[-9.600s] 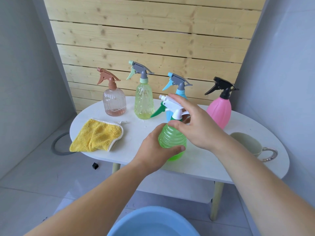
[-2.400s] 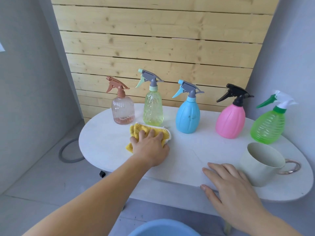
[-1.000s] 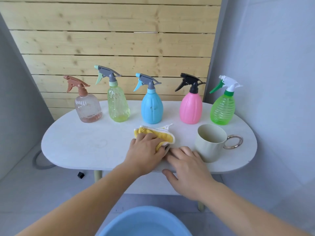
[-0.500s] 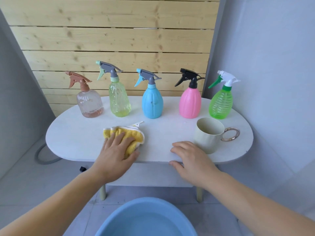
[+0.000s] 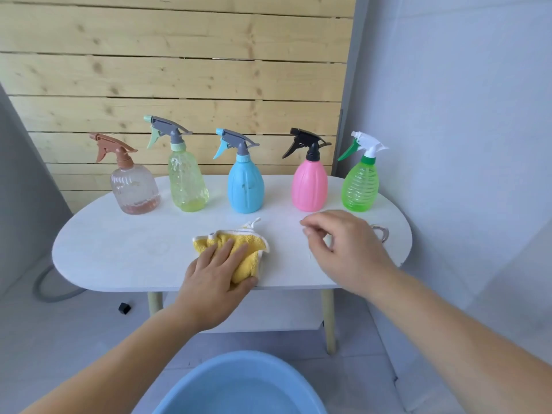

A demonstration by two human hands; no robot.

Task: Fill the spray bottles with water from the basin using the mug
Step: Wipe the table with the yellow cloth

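Note:
Several spray bottles stand in a row at the back of the white table: brown-capped clear, yellow-green, blue, pink and green. My left hand presses a yellow cloth onto the table near its front edge. My right hand hovers with loosely spread fingers over the mug and hides nearly all of it; only the mug's ring handle shows. A blue basin with water sits on the floor below me.
A wooden slat wall stands behind the table and a grey wall close on the right. A grey hose and a small black object lie on the floor at the left. The table has a lower shelf.
My left hand has slid the cloth to the right, toward the table's middle. My right hand has lifted off the front edge and now covers the mug.

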